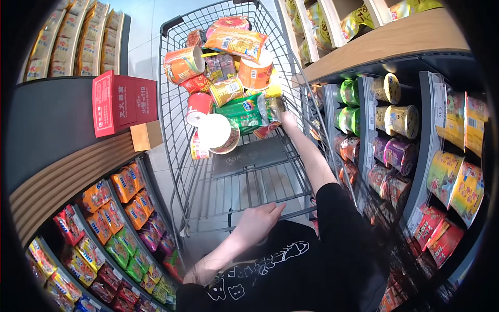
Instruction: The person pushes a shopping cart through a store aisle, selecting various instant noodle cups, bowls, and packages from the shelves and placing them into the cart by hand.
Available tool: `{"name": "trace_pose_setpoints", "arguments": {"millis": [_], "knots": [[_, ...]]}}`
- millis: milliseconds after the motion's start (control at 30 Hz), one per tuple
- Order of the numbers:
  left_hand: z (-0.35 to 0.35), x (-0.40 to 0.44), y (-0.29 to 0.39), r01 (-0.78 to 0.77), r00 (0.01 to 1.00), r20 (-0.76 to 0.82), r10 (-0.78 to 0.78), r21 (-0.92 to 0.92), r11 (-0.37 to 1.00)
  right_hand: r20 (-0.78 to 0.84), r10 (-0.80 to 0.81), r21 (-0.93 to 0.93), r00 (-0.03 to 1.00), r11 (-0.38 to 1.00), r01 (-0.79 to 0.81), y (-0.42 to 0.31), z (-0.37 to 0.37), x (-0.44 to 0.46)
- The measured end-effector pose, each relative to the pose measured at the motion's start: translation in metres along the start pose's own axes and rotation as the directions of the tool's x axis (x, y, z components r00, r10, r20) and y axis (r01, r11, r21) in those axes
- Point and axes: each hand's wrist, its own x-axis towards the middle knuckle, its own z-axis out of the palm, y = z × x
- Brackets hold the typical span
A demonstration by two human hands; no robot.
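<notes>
Green packet (247, 113) lies crosswise in cart (249, 158), just left of right hand (289, 120), the nearer one, fingers hidden, grip can't be told; left hand (258, 221) half-bent, nothing visible in it, at near end.

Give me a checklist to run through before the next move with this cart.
1. Right hand placed at the goods: ok, it is beside the packs at the right side of the cart; right hand.
2. Right fingers firmly around something: cannot tell, they are partly hidden.
3. Left hand gripping the cart: cannot tell; it is at the near end, but its hold is unclear.
4. Goods kept inside the cart: ok, they are heaped beyond the dark panel.
5. All cups upright: not ok, the orange cup at the left lies on its side.
6. Safe gap to the red box: cannot tell, it looks close to the cart's left side.
</notes>
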Motion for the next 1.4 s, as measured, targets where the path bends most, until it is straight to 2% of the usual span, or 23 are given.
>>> {"name": "trace_pose_setpoints", "arguments": {"millis": [100,300,367,400,500,567,633,667,733,767,833,900,933,1000,1033,1067,1100,1167,1200,1233,1333,1367,1400], "knots": [[0.001,0.004,0.003,0.015,1.0,0.022,-0.015,0.03,0.999,-0.132,-0.06,-0.065,0.989,0.997,0.052,-0.006,-0.004,-0.009],[0.001,0.004,-0.003,0.005,0.999,-0.034,-0.004,0.032,0.999,-0.028,-0.228,-0.218,0.973,0.952,0.216,-0.033,-0.029,-0.019],[0.002,0.008,-0.009,0.018,0.993,-0.113,-0.02,-0.021,1.0,-0.124,-0.259,-0.231,0.958,0.946,0.226,-0.045,-0.039,-0.026],[0.003,0.007,-0.01,0.064,0.991,-0.116,-0.067,-0.03,0.997,-0.153,-0.28,-0.326,0.948,0.92,0.219,-0.05,-0.042,-0.03],[0.005,0.008,-0.022,0.034,0.993,-0.11,-0.046,-0.107,0.994,-0.122,-0.335,-0.296,0.934,0.911,0.288,-0.059,-0.05,-0.047],[-0.003,0.009,-0.024,0.11,0.988,-0.087,-0.128,-0.187,0.976,-0.21,-0.424,-0.34,0.881,0.877,0.341,-0.062,-0.061,-0.067],[-0.009,0.008,-0.034,0.078,0.933,-0.345,-0.105,-0.092,0.993,-0.209,-0.436,-0.374,0.875,0.863,0.341,-0.074,-0.087,-0.094],[-0.01,0.008,-0.043,0.116,0.922,-0.362,-0.138,-0.082,0.99,-0.205,-0.435,-0.378,0.877,0.862,0.339,-0.072,-0.097,-0.104],[-0.017,0.007,-0.064,0.168,0.898,-0.402,-0.177,-0.058,0.984,-0.381,-0.532,-0.264,0.756,0.846,0.462,-0.068,-0.125,-0.122],[-0.018,0.008,-0.069,0.185,0.886,-0.422,-0.19,-0.051,0.981,-0.379,-0.528,-0.269,0.76,0.849,0.455,-0.066,-0.143,-0.137],[-0.032,0.007,-0.06,0.123,0.89,-0.437,-0.128,-0.041,0.992,-0.159,-0.537,-0.275,0.829,0.83,0.485,-0.081,-0.213,-0.181],[-0.039,0.008,-0.044,0.008,0.9,-0.435,-0.011,-0.008,1.0,-0.264,-0.603,-0.121,0.753,0.795,0.594,-0.085,-0.255,-0.217],[-0.041,0.01,-0.036,-0.065,0.905,-0.425,0.001,-0.136,0.989,-0.184,-0.629,-0.039,0.755,0.773,0.634,-0.092,-0.284,-0.235],[-0.04,0.014,-0.031,-0.131,0.913,-0.408,0.018,-0.252,0.959,-0.329,-0.637,0.003,0.697,0.738,0.675,-0.095,-0.296,-0.253],[-0.035,0.016,-0.033,-0.162,0.918,-0.396,-0.025,-0.433,0.887,-0.413,-0.608,0.019,0.678,0.738,0.674,-0.096,-0.298,-0.258],[-0.03,0.017,-0.033,-0.189,0.924,-0.376,-0.065,-0.599,0.778,-0.439,-0.506,0.135,0.742,0.78,0.611,-0.098,-0.3,-0.262],[-0.026,0.017,-0.03,-0.19,0.925,-0.374,-0.061,-0.597,0.779,-0.524,-0.389,0.308,0.758,0.744,0.594,-0.1,-0.295,-0.261],[-0.021,0.02,-0.023,-0.171,0.928,-0.318,-0.193,-0.825,0.539,-0.665,-0.198,0.52,0.72,0.568,0.637,-0.1,-0.276,-0.249],[-0.023,0.017,-0.01,-0.112,0.935,-0.234,-0.268,-0.909,0.402,-0.58,-0.092,0.765,0.81,0.279,0.58,-0.103,-0.264,-0.246],[-0.022,0.016,-0.006,-0.119,0.932,-0.243,-0.268,-0.905,0.408,-0.5,-0.082,0.85,0.862,0.142,0.507,-0.1,-0.254,-0.239],[-0.017,0.015,-0.009,-0.1,0.955,-0.164,-0.247,-0.962,0.253,-0.495,-0.156,0.838,0.855,0.175,0.517,-0.089,-0.247,-0.237],[-0.017,0.015,-0.012,-0.099,0.959,-0.161,-0.233,-0.961,0.257,-0.318,-0.16,0.94,0.934,0.071,0.333,-0.088,-0.246,-0.237],[-0.017,0.014,-0.009,-0.124,0.961,-0.155,-0.229,-0.982,0.146,-0.137,-0.173,0.99,0.975,-0.035,0.133,-0.083,-0.247,-0.242]]}}
